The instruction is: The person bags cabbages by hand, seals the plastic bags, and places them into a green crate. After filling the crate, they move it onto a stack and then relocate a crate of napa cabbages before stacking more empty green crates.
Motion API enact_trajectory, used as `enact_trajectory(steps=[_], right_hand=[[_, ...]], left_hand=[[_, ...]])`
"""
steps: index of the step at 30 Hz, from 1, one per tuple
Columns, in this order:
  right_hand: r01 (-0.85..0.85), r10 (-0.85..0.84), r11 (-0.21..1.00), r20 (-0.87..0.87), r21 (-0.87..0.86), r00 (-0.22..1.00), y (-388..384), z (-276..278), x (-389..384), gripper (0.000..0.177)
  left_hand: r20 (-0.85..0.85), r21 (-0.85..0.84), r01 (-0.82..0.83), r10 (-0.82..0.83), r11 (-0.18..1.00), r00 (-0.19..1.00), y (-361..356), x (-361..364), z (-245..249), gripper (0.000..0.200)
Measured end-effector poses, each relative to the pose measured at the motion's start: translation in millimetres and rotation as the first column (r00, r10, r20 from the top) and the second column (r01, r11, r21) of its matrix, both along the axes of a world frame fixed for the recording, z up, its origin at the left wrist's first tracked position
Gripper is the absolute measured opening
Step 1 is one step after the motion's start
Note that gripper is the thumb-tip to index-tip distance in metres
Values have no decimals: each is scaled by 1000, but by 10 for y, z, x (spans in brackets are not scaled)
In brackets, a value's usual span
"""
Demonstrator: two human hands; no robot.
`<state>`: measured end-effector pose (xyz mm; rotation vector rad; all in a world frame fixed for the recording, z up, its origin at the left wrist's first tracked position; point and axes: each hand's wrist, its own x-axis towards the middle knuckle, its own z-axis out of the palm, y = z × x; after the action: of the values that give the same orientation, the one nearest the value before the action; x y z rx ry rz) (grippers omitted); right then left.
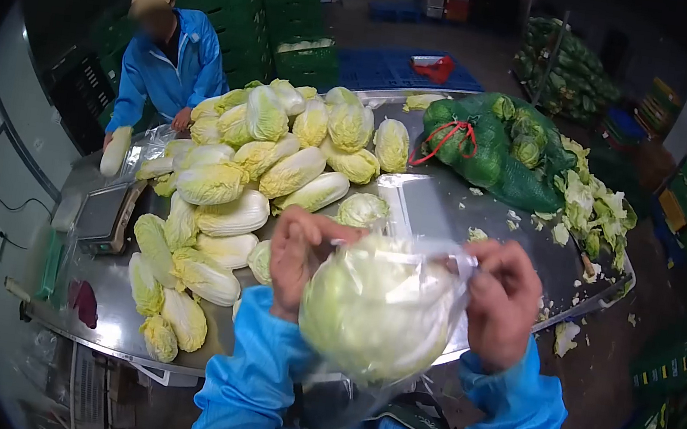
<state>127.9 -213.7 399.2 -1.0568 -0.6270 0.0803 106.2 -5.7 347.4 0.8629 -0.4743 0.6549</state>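
Note:
A round pale green cabbage (378, 310) sits inside a clear plastic bag, held up in front of my chest. My left hand (301, 257) is closed on the left side of the bag's opening. On the right, my right hand (501, 300) pinches the other edge of the bag (465, 270) between thumb and fingers. Behind the bagged cabbage, another cabbage (363, 210) lies on the metal table (110, 305). Many napa cabbages (227, 210) are heaped on the table to the left of my hands.
A green net sack (487, 147) with a red tie lies at the back right, beside loose trimmed leaves (596, 209). A scale (107, 214) stands at the left. A co-worker in blue (175, 58) touches a napa cabbage across the table.

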Motion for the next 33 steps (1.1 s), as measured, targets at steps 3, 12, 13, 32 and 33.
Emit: enact_trajectory(steps=[3, 12, 13, 32, 33], right_hand=[[-86, 109, 991, -262, 98, 959, 137, -301, 253, 10], [-178, 226, 974, -535, 142, 814, 39, -861, 75, 22], [-116, 197, 978, -568, 176, 799, 72, -944, 102, 14], [149, -90, 953, 221, -262, 971, -289, -121, 122, 10], [273, -78, 838, 392, -473, 917, -326, 62, 57, 10]], left_hand=[[-21, -34, 69, -70, 997, 997, 25, 156, -61, 27], [-219, 4, 165, -160, 986, 962, 93, 164, -277, 18], [-292, -3, 187, -180, 982, 939, 76, 170, -352, 18], [68, 668, -150, 141, 729, 988, -10, 135, 165, 11], [267, 713, -196, -2, 673, 964, -66, 134, 218, 8]])
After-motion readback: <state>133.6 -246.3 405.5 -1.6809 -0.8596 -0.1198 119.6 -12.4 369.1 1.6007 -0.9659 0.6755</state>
